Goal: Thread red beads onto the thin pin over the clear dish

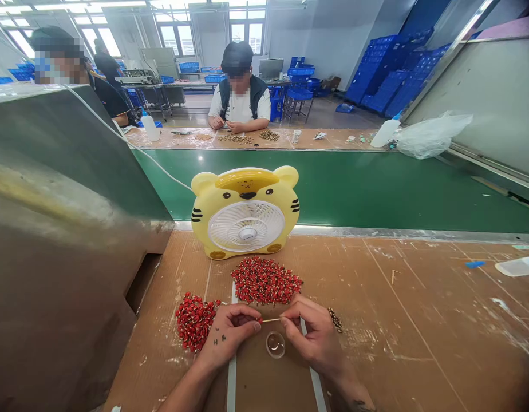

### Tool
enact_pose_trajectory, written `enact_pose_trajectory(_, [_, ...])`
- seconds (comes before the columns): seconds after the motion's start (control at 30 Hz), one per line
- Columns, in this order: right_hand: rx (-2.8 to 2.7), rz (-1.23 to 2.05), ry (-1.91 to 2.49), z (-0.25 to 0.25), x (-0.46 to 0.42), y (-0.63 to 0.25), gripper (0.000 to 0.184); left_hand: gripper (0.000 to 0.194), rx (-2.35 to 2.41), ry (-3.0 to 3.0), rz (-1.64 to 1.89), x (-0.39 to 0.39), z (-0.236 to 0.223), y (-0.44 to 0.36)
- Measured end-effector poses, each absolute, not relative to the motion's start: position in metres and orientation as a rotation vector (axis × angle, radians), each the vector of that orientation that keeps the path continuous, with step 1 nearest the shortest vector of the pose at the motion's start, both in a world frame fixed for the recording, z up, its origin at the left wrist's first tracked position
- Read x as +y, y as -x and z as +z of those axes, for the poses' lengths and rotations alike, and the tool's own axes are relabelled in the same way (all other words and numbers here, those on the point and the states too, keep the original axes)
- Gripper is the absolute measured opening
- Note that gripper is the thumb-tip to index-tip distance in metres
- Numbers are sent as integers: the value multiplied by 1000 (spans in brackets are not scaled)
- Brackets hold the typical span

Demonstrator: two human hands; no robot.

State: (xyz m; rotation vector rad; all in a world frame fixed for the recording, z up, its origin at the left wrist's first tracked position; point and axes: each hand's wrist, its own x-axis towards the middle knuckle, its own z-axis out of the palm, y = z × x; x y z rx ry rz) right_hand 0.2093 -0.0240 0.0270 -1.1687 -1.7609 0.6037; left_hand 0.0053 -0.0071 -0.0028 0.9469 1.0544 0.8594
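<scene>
My left hand (230, 333) pinches a small red part (259, 320) between thumb and forefinger. Opposite it, my right hand (312, 333) is closed on a thin pale wooden stick (271, 320), whose far tip meets the red part. Just below the stick stands a small clear round cup (275, 345) with some liquid in it. A large pile of red parts (267, 280) lies beyond my hands, and a smaller red pile (196, 320) lies left of my left hand. Partly hidden behind my right hand are several dark and gold bits (335, 320).
A yellow bear-faced fan (247, 220) stands behind the piles, its cord running left. A metal cabinet (71, 246) borders the left side. Past the green belt (376, 191), a co-worker (239, 91) handles small parts. A white tray (518, 266) lies far right.
</scene>
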Motion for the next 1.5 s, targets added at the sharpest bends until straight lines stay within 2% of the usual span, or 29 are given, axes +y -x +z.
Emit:
enact_pose_trajectory(0.33, [-1768, 624, 1170, 27, -30, -222, 19, 15, 1036, -930, 883, -6, -8, -4])
enact_pose_trajectory(0.6, [-2163, 700, 1377, 25, -45, -230, 19, 20, 1064, -957, 866, -6, -13, -2])
enact_pose_trajectory(0.8, [-1919, 621, 1703, 29, -54, -290, 19, 25, 1075, -948, 865, -5, -22, -1])
enact_pose_trajectory(0.93, [-1957, 598, 1842, 31, -66, -326, 15, 26, 1094, -947, 877, -5, -19, -4])
enact_pose_trajectory(1.3, [-2176, 548, 1908, 19, -66, -321, 23, 28, 1097, -983, 869, -2, -17, -2])
enact_pose_trajectory(1.5, [-2045, 580, 1793, 21, -69, -318, 17, 26, 1064, -983, 923, -4, -16, -4])
